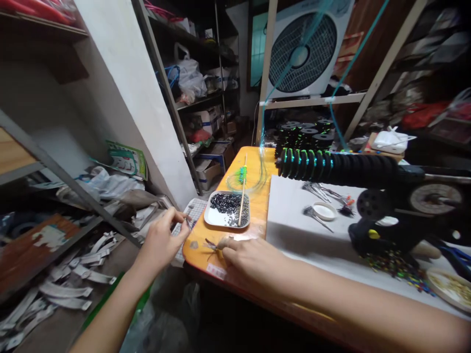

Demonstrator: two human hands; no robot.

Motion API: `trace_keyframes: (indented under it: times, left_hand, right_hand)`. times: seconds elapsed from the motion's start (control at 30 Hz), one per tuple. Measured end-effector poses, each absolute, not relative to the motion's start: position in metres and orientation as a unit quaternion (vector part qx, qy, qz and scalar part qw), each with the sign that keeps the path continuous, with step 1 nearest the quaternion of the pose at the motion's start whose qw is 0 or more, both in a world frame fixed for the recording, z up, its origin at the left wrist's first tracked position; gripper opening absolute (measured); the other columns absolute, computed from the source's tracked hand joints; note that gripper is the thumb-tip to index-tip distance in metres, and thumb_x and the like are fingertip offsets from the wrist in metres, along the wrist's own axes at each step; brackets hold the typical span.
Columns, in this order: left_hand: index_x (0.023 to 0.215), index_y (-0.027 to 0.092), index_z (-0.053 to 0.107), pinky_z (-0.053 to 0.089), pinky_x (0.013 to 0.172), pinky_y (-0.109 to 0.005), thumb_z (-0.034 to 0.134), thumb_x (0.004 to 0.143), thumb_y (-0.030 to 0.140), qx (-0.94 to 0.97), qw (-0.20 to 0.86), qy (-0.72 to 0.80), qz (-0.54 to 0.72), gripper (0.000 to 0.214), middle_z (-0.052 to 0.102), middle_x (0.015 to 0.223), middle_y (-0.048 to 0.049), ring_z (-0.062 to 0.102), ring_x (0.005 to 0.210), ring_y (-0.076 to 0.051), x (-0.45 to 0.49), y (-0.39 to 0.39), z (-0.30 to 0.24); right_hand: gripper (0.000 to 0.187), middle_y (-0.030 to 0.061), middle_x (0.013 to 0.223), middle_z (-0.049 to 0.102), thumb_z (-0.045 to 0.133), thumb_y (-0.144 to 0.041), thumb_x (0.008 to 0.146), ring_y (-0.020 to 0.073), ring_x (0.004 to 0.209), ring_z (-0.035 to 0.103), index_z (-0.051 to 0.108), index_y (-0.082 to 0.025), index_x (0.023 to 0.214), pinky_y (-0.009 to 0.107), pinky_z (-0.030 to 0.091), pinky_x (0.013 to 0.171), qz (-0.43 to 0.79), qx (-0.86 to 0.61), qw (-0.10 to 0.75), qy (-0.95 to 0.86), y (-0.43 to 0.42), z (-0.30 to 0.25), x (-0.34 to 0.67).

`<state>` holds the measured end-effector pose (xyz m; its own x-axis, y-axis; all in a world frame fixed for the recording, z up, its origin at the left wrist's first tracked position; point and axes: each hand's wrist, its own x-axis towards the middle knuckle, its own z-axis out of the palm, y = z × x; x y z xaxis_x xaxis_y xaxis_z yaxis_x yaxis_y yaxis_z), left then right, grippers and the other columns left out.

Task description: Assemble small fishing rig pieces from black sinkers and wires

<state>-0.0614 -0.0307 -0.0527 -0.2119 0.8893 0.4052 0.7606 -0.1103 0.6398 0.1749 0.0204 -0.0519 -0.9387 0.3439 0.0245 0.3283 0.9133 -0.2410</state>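
My left hand [164, 240] is just off the left corner of the yellow table [253, 159], thumb and forefinger pinched together. Something small and dark shows at those fingertips, too blurred to name. On the table's near edge lies my right hand [246, 255], its fingers curled closed. A thin dark-tipped thing [210, 243] sticks out to the left from these fingers; its kind is unclear. Just beyond both hands sits a white tray [211, 219] of black tube-like pieces [226, 201] and small grey bits [235, 215]. A wooden stick [242, 203] leans across its rim.
A black machine with a ribbed roller [309, 164] carrying green and teal line stands at right. Thin-stemmed parts [318, 191], a white ring [324, 211] and colourful beads [397, 269] lie on white sheeting [287, 215]. A box fan [301, 54] is behind; metal shelving [165, 73] is at left.
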Motion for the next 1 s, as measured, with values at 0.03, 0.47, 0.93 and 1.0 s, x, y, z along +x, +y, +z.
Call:
trace_keyframes:
  times: [0.03, 0.47, 0.93, 1.0]
  left_hand:
    - [0.076, 0.025, 0.047, 0.044, 0.087, -0.044, 0.060, 0.081, 0.021, 0.602, 0.080, 0.660, 0.442, 0.015, 0.067, 0.092, -0.0086, 0.064, 0.094, -0.030, -0.063, -0.032, -0.055]
    - [0.122, 0.020, 0.059, 0.051, 0.082, -0.034, 0.046, 0.098, 0.041, 0.331, 0.555, 0.393, 0.654, 0.035, 0.074, 0.094, -0.0100, 0.066, 0.094, -0.024, 0.009, -0.086, -0.050]
    - [0.072, 0.015, 0.076, 0.046, 0.067, -0.019, 0.092, 0.065, 0.038, 0.167, 0.656, 0.359, 0.643, 0.028, 0.066, 0.070, -0.0015, 0.059, 0.067, -0.009, 0.101, -0.094, -0.069]
    - [0.070, 0.017, 0.075, 0.049, 0.071, -0.019, 0.093, 0.063, 0.034, 0.155, 0.646, 0.365, 0.652, 0.026, 0.068, 0.073, -0.0016, 0.063, 0.072, -0.011, 0.111, -0.092, -0.074]
  right_hand:
    - [0.015, 0.0157, 0.109, 0.073, 0.056, -0.012, 0.092, 0.0234, 0.078, 0.071, 0.068, -0.011, 0.099, 0.030, 0.049, 0.061, 0.119, -0.171, 0.030, -0.978, 0.022, -0.056, 0.172]
    - [0.014, 0.0060, 0.102, 0.066, 0.057, -0.019, 0.098, 0.0132, 0.081, 0.063, 0.069, -0.020, 0.091, 0.021, 0.048, 0.067, 0.306, -0.145, 0.217, -0.915, -0.009, -0.020, 0.233]
    - [0.017, 0.0014, 0.068, 0.062, 0.067, -0.030, 0.093, 0.0127, 0.063, 0.054, 0.073, -0.018, 0.082, 0.023, 0.041, 0.056, 0.481, -0.250, 0.419, -0.729, -0.014, -0.056, 0.259]
    - [0.021, 0.0022, 0.074, 0.062, 0.065, -0.033, 0.094, 0.0132, 0.067, 0.057, 0.071, -0.017, 0.082, 0.024, 0.045, 0.060, 0.519, -0.258, 0.415, -0.702, -0.015, -0.060, 0.259]
